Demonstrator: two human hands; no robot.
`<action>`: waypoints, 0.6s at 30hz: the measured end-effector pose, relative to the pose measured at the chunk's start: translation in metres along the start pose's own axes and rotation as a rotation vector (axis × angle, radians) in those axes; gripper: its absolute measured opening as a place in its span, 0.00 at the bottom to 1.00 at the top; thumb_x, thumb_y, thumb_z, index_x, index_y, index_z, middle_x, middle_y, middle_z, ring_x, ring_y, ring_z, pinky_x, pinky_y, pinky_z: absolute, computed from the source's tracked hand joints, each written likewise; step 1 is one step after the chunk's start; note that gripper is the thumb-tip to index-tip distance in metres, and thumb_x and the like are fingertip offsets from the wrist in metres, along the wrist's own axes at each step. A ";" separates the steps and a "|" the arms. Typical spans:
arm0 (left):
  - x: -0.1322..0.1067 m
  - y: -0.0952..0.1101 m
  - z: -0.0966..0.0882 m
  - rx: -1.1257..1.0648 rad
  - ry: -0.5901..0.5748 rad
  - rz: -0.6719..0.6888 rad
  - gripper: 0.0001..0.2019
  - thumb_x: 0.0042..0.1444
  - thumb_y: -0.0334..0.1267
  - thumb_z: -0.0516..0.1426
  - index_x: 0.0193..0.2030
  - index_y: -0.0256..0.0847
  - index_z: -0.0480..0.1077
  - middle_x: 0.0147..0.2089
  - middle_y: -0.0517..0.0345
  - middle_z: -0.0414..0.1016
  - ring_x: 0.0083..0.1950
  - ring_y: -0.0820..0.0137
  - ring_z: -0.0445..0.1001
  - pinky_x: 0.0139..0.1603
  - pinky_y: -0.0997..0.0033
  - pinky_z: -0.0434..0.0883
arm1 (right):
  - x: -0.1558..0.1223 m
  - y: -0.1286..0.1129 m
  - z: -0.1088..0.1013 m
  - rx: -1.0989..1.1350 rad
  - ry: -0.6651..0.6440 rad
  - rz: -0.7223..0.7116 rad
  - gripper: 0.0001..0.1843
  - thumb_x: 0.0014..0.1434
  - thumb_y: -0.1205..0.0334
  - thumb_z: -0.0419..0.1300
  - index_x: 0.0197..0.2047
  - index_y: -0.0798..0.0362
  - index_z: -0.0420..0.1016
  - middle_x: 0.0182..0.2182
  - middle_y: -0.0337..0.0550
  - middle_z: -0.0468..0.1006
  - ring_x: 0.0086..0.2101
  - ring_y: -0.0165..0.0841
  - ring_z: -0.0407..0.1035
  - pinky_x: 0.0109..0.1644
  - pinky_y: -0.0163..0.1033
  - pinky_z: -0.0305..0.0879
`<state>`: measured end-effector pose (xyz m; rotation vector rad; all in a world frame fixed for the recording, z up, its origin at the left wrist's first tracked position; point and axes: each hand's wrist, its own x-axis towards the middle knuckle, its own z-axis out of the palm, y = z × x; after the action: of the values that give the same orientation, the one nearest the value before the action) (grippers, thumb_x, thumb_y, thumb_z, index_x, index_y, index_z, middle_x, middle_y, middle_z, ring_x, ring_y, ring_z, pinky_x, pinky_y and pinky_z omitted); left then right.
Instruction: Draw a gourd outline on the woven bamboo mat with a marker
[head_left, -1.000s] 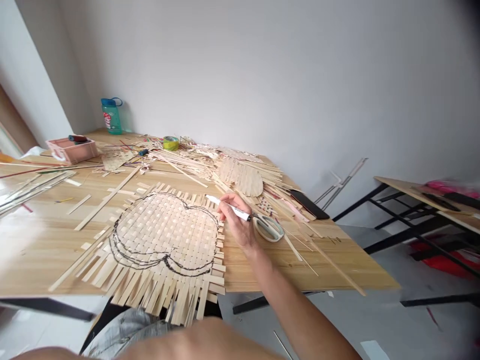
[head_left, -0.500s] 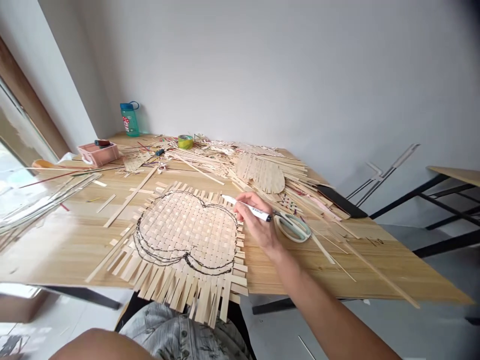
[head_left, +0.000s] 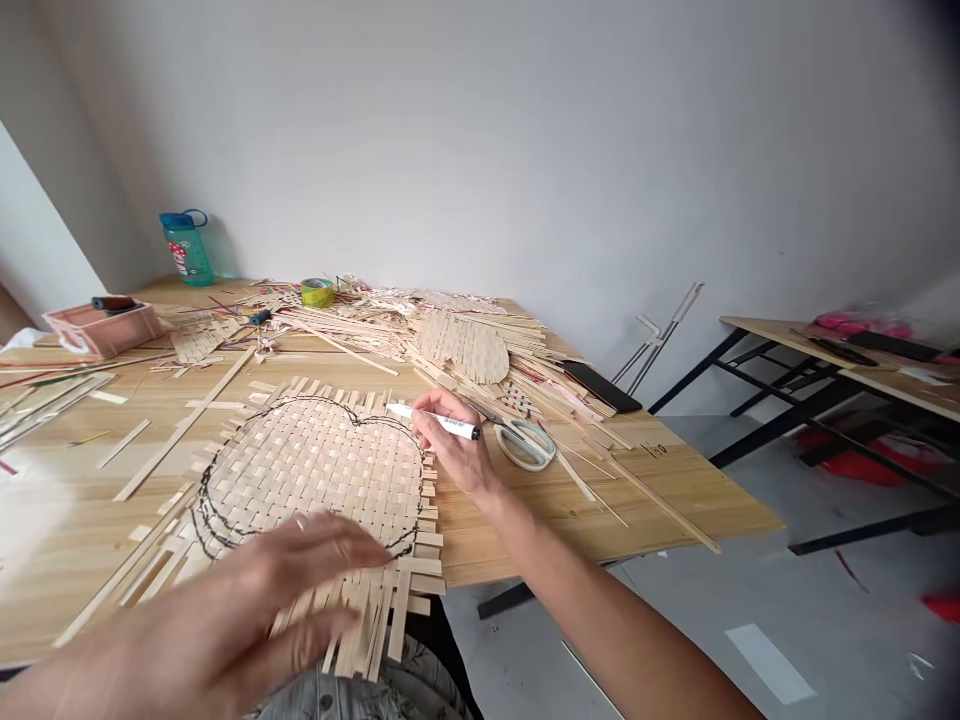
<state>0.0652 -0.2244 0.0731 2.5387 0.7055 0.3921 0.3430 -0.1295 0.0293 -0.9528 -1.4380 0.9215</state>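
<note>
On the wooden tabletop [head_left: 637,505], a woven mat [head_left: 315,475] of thin pale strips lies flat, its loose strip ends [head_left: 409,575] splaying past the weave, and a black outline [head_left: 300,400] is drawn across its surface. The mat is likely light and fairly stiff, but the weave may loosen if it is lifted by single strips. The firmest hold would probably be on the woven middle, with both hands supporting it from beneath. The right hand [head_left: 454,445], just beside the mat's right edge, is closed around a white marker [head_left: 439,423], gripping it like a pen. Scissors [head_left: 525,445] lie just beyond this hand. The left hand [head_left: 225,610], blurred, is open with fingers spread over the mat's near edge. It grasps nothing visible; whether it touches the strips cannot be told.
</note>
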 end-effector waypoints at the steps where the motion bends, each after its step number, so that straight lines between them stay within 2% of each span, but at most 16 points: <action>1: 0.001 -0.014 -0.005 0.129 0.076 -0.040 0.27 0.73 0.47 0.53 0.76 0.66 0.53 0.72 0.63 0.68 0.71 0.62 0.69 0.67 0.56 0.78 | 0.000 0.000 0.000 -0.004 -0.005 -0.002 0.13 0.61 0.47 0.63 0.36 0.47 0.72 0.28 0.37 0.73 0.26 0.33 0.67 0.28 0.39 0.65; 3: 0.002 -0.042 -0.010 0.310 0.111 -0.097 0.25 0.75 0.49 0.48 0.76 0.64 0.54 0.74 0.63 0.65 0.74 0.56 0.67 0.70 0.46 0.74 | 0.001 0.001 0.001 -0.003 -0.007 0.003 0.13 0.62 0.47 0.63 0.35 0.47 0.72 0.28 0.38 0.73 0.26 0.33 0.67 0.28 0.39 0.66; 4: 0.003 -0.056 -0.011 0.349 0.066 -0.109 0.25 0.75 0.50 0.46 0.76 0.64 0.54 0.75 0.63 0.64 0.75 0.54 0.64 0.71 0.42 0.72 | 0.001 0.002 0.001 0.006 -0.002 0.015 0.12 0.61 0.48 0.63 0.35 0.47 0.71 0.27 0.37 0.72 0.26 0.33 0.66 0.27 0.39 0.66; 8: 0.007 -0.096 -0.020 0.414 -0.003 -0.135 0.25 0.76 0.48 0.45 0.77 0.64 0.53 0.77 0.61 0.59 0.77 0.53 0.60 0.75 0.42 0.64 | 0.004 0.008 0.000 0.045 0.024 0.078 0.10 0.61 0.51 0.61 0.36 0.47 0.70 0.26 0.36 0.71 0.25 0.32 0.66 0.27 0.39 0.66; 14: 0.022 -0.117 -0.028 0.443 -0.173 -0.094 0.25 0.76 0.50 0.44 0.77 0.67 0.50 0.80 0.67 0.53 0.80 0.53 0.54 0.76 0.42 0.60 | 0.006 0.015 -0.002 0.053 0.087 0.085 0.07 0.61 0.54 0.62 0.35 0.46 0.71 0.26 0.36 0.73 0.24 0.32 0.68 0.27 0.39 0.68; 16: 0.024 -0.121 -0.024 0.451 -0.167 -0.068 0.25 0.75 0.50 0.45 0.77 0.68 0.50 0.80 0.68 0.53 0.79 0.54 0.54 0.75 0.43 0.60 | 0.007 0.016 -0.002 0.049 0.115 0.099 0.07 0.61 0.54 0.63 0.35 0.46 0.71 0.25 0.36 0.73 0.25 0.33 0.68 0.27 0.40 0.69; 18: 0.025 -0.127 -0.019 0.465 -0.102 -0.077 0.25 0.75 0.51 0.45 0.77 0.68 0.50 0.79 0.67 0.55 0.78 0.53 0.57 0.74 0.43 0.62 | 0.009 0.015 -0.001 0.029 0.138 0.117 0.07 0.60 0.54 0.63 0.34 0.46 0.71 0.25 0.36 0.73 0.25 0.34 0.68 0.27 0.40 0.69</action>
<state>0.0271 -0.1081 0.0278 2.9232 0.9416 0.0732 0.3444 -0.1153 0.0189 -1.0671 -1.2603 0.9411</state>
